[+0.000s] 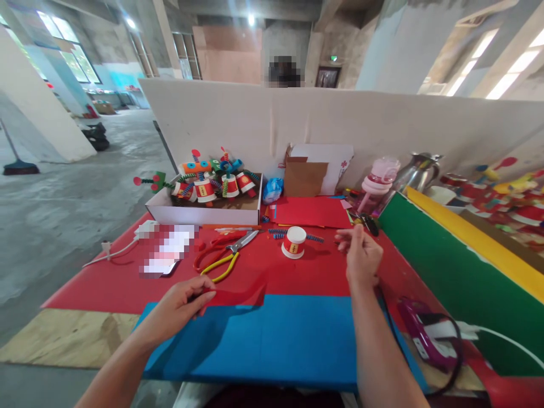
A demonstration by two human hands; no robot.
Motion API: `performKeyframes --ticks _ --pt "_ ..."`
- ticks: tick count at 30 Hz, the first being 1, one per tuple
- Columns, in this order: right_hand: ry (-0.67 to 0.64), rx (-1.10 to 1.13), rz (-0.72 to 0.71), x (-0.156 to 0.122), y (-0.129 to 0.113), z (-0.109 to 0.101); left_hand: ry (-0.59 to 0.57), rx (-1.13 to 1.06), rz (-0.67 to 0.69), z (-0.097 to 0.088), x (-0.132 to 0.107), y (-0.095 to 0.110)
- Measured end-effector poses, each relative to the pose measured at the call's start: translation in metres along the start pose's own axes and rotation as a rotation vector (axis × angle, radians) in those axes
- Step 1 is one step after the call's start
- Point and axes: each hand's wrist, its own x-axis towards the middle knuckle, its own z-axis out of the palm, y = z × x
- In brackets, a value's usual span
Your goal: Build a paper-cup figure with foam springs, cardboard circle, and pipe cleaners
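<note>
My left hand (189, 300) is closed, pinching one end of a red paper strip (238, 294) between thumb and fingers; the strip extends rightward above a blue sheet (259, 340). My right hand (361, 255) is raised over the red table covering, to the right of a red-and-white paper cup (294, 243). Its fingers are loosely bent and apart from the thumb, with nothing visible in them. The cup stands upside down. Coiled paper springs (314, 239) lie behind and beside it. To its left rest red-handled scissors (244, 241) and a yellow-handled tool (221, 267).
A white box (204, 214) of finished paper-cup figures stands at back left, near a phone (170, 249). Red paper sheets (312, 212) lie behind the cup. A pink bottle (379, 178), green panel (450, 283) and purple glue gun (425, 334) with cords occupy the right.
</note>
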Motion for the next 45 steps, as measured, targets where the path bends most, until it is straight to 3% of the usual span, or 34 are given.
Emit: performKeyframes --ticks 1,3,4,6,7,8,9,11,13,18,21,25,30,34,39,43,45 --pt "-0.106 -0.042 -0.021 -0.007 -0.010 0.000 -0.001 0.013 0.020 0.002 0.000 0.002" --pt "-0.461 -0.080 -0.120 -0.024 -0.033 -0.005 0.002 0.053 0.076 0.004 0.000 0.007" --pt "-0.687 -0.085 -0.186 -0.033 -0.044 -0.010 0.007 0.082 0.109 0.005 0.002 0.010" --pt "-1.273 -0.111 -0.310 -0.049 -0.063 -0.018 0.024 0.141 0.167 0.003 0.006 0.016" --pt "-1.433 -0.133 -0.344 -0.056 -0.069 -0.020 0.029 0.166 0.189 0.002 0.008 0.019" --pt "-1.458 -0.156 -0.351 -0.063 -0.072 -0.021 0.035 0.189 0.210 0.001 0.011 0.023" --pt "-1.388 -0.187 -0.345 -0.068 -0.072 -0.020 0.043 0.211 0.232 0.001 0.014 0.027" --pt "-1.113 -0.269 -0.359 -0.077 -0.067 -0.013 0.054 0.256 0.301 0.002 0.017 0.036" --pt "-1.002 -0.323 -0.420 -0.085 -0.060 -0.002 0.045 0.304 0.390 0.008 0.018 0.045" --pt "-1.065 -0.329 -0.520 -0.103 -0.052 0.024 -0.073 0.366 0.550 0.026 0.014 0.061" --pt "-1.040 -0.387 -0.557 -0.104 -0.047 0.025 0.017 0.333 0.537 0.025 0.013 0.058" --pt "-0.988 -0.417 -0.514 -0.091 -0.036 0.008 0.177 0.252 0.377 0.012 0.014 0.045" --pt "-0.975 -0.438 -0.386 -0.069 -0.024 -0.021 0.260 0.092 0.192 0.003 0.017 0.033" --pt "-0.977 -0.480 -0.257 -0.054 -0.021 -0.037 0.225 -0.007 0.118 0.011 0.024 0.026" --pt "-1.006 -0.461 -0.088 -0.019 -0.027 -0.050 0.109 0.010 0.189 0.018 0.036 0.038" --pt "-0.559 -0.426 -0.037 0.030 -0.025 -0.049 0.188 -0.100 0.252 0.010 0.062 0.078" --pt "-0.432 -0.533 -0.048 0.054 -0.017 -0.042 0.234 -0.218 0.259 0.009 0.089 0.101"
